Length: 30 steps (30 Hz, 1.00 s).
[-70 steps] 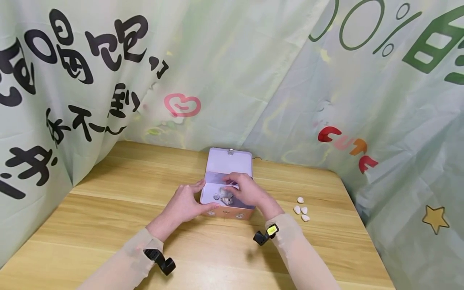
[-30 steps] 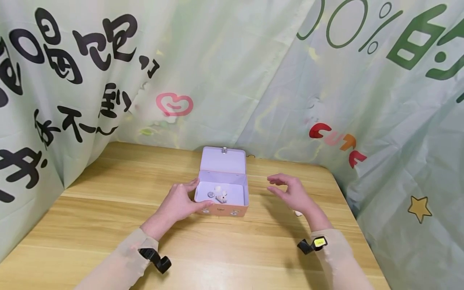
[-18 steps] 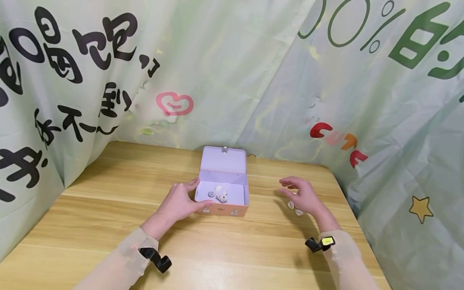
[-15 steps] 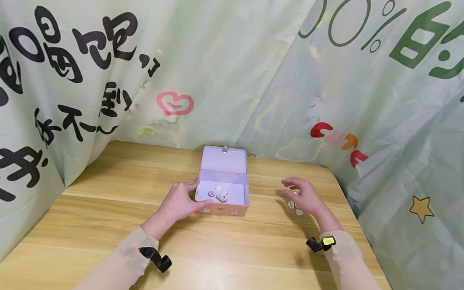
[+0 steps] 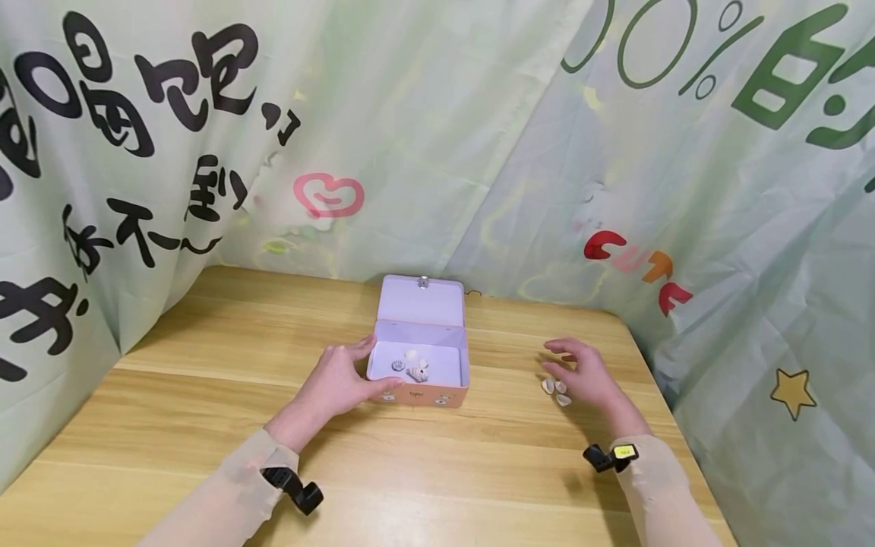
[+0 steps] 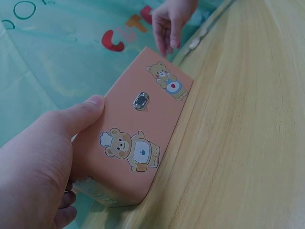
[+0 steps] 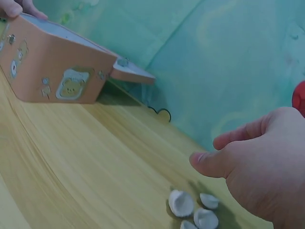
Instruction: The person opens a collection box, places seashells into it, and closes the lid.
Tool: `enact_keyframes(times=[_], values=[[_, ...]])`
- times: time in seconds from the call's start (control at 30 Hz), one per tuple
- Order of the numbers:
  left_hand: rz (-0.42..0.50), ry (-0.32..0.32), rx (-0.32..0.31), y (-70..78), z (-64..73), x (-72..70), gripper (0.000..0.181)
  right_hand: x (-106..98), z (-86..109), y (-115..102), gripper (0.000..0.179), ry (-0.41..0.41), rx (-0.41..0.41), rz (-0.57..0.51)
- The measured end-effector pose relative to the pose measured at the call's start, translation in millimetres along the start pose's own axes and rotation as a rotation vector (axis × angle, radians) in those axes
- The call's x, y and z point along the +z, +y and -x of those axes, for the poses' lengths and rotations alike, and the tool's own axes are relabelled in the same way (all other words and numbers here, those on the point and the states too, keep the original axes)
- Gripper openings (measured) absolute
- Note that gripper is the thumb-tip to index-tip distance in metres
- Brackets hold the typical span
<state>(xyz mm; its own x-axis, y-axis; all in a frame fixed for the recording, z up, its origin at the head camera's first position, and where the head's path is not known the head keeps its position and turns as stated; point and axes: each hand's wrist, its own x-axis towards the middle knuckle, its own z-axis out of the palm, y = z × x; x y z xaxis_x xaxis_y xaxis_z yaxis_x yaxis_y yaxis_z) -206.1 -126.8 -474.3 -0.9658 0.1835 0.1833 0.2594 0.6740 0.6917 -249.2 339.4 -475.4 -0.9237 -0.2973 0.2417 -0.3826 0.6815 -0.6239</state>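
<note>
beige sleeves (image 5: 225,494), black wrist cameras (image 5: 305,497)

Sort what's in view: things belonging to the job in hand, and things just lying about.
Likely part of the job:
open orange box
shell-like pieces inside it
four loose white pieces outside it

Apparently just around:
wooden table
printed curtain
wrist cameras

Wooden table (image 5: 424,471) under box (image 5: 424,396) and shells (image 7: 181,203).

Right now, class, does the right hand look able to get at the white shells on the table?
Probably yes: the right hand hovers close by the white shells, seemingly holding nothing, and the box stands off to the side, so nothing visible blocks the way.
</note>
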Motion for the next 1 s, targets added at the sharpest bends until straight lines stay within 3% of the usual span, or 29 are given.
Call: enact_keyframes(times=[0.33,0.53,1.0], values=[[0.011,-0.001,-0.012,-1.7,-0.5,1.0,0.118,-2.0,9.5,14.2,0.037,-0.038,0.097,0.024],[-0.009,0.015,0.005,-1.9,-1.0,1.9,0.116,2.0,9.7,19.8,0.033,-0.027,0.103,0.061],[0.02,-0.007,-0.026,0.0,0.4,0.6,0.114,7.4,2.7,16.2,0.022,-0.032,0.131,0.123]])
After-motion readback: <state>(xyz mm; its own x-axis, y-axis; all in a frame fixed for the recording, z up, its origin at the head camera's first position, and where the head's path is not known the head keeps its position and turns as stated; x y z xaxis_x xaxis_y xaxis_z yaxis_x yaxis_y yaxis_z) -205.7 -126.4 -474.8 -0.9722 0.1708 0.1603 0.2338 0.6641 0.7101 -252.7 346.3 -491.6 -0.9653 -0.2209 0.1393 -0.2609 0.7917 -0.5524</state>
